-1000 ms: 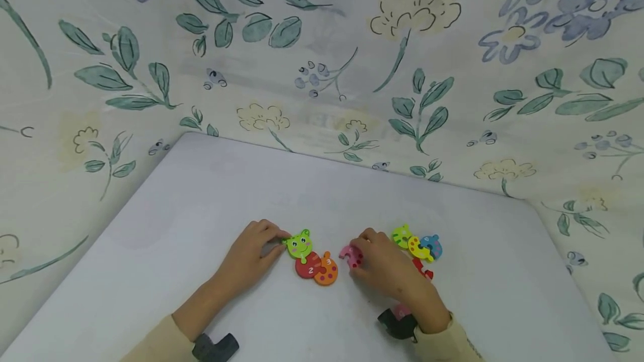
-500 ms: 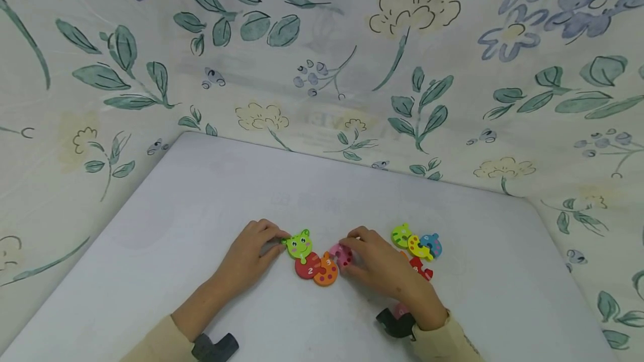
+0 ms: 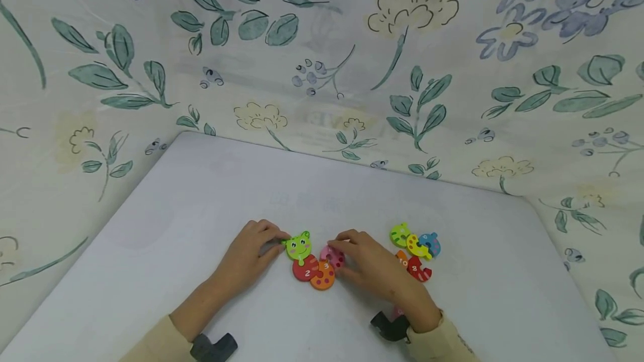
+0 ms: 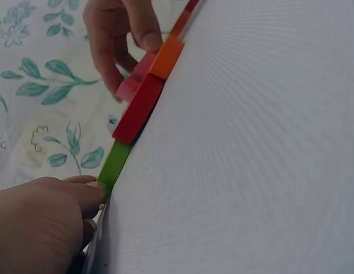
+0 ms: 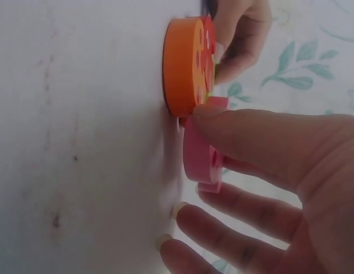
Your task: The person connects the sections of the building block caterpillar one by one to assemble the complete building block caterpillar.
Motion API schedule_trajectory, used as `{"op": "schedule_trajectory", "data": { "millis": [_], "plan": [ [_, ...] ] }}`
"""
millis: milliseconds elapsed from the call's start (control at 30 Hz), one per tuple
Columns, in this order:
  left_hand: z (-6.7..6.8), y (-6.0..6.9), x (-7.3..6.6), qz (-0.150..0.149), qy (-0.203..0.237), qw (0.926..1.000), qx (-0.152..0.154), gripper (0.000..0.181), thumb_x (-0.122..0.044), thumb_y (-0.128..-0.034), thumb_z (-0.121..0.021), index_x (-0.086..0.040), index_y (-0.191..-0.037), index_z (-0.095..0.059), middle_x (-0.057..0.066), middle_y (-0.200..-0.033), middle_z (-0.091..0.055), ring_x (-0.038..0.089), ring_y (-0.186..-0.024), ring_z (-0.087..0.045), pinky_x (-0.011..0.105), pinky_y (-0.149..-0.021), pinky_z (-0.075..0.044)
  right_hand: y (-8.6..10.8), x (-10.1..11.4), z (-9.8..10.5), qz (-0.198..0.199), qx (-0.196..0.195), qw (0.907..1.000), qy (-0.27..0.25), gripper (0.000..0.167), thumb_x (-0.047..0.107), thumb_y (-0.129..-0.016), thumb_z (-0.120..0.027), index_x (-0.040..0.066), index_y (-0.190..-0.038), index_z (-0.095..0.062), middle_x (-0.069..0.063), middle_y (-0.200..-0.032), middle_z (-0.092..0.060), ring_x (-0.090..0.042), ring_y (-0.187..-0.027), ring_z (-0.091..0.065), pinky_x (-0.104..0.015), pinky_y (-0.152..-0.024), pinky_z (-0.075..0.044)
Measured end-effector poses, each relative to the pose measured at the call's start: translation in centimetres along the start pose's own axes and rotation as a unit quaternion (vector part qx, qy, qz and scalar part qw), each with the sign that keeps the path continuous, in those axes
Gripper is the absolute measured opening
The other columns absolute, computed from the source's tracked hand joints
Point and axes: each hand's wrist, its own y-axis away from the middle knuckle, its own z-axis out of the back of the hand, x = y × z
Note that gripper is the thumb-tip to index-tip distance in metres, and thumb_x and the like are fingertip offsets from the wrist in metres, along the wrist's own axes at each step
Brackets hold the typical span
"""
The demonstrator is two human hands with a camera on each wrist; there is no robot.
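Lower centre, left hand (image 3: pixel 254 253) pinches the green head (image 3: pixel 298 246), right hand (image 3: pixel 369 264) the pink piece (image 3: pixel 334 255). Best kept level, lined up with the orange piece (image 3: pixel 322 280)!

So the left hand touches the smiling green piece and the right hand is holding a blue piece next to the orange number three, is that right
Not blue: the right hand holds a pink piece next to the orange number three, as the head view shows. The rest is right.
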Motion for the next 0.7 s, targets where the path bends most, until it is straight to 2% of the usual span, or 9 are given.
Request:
{"op": "schedule_trajectory", "data": {
  "millis": [333, 567, 700],
  "plan": [
    [0.02, 0.04, 0.05, -0.008, -0.003, 1.0, -0.002, 0.024, -0.012, -0.0938, -0.08, -0.018, -0.116, -0.077, -0.007, -0.11, -0.066, 0.014, -0.103, -0.055, 0.038, -0.087, -0.052, 0.05, 0.35, -0.33, 0.025, 0.013, 0.9993, 0.026, 0.054, 0.033, -0.096, -0.078, 0.032, -0.147, -0.063, -0.002, -0.146, -0.056, -0.022, -0.131, -0.052, -0.037, -0.097, -0.056],
    [-0.09, 0.06, 0.1, -0.012, 0.002, 0.9999, -0.01, 0.024, -0.013, -0.0932, -0.081, -0.018, -0.116, -0.077, -0.007, -0.109, -0.065, 0.013, -0.1, -0.053, 0.036, -0.084, -0.052, -0.12, 0.16, -0.54, 0.033, 0.009, 0.9989, 0.033, 0.05, 0.031, -0.096, -0.079, 0.03, -0.145, -0.065, -0.002, -0.143, -0.058, -0.02, -0.127, -0.051, -0.036, -0.097, -0.055],
    [-0.12, 0.1, 0.12, -0.011, 0.006, 0.9999, -0.007, 0.026, -0.021, -0.0924, -0.083, -0.018, -0.118, -0.077, -0.007, -0.11, -0.065, 0.013, -0.101, -0.053, 0.036, -0.085, -0.051, -0.15, 0.07, -0.61, 0.035, 0.009, 0.9987, 0.036, 0.049, 0.03, -0.096, -0.079, 0.03, -0.143, -0.067, -0.002, -0.142, -0.059, -0.02, -0.126, -0.051, -0.037, -0.096, -0.056]
  ]
}}
